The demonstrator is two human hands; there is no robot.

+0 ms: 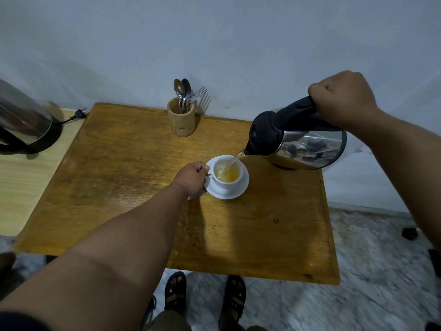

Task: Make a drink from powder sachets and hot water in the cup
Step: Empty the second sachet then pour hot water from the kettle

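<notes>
A white cup (235, 181) stands on a white saucer (241, 191) in the middle of the wooden table (143, 187). Yellowish liquid fills part of the cup. My left hand (192, 179) is closed on the cup's handle at its left side. My right hand (343, 100) grips the black handle of a steel kettle (307, 146), which is tilted left with its spout just above the cup's right rim. A thin stream of water runs from the spout into the cup. No sachets are in view.
A wooden holder (181, 121) with spoons and a fork stands at the table's back edge. A second steel kettle (22, 121) sits on a lighter table at the left, its plug (80, 113) lying loose. My sandalled feet (205, 299) stand on the marbled floor below.
</notes>
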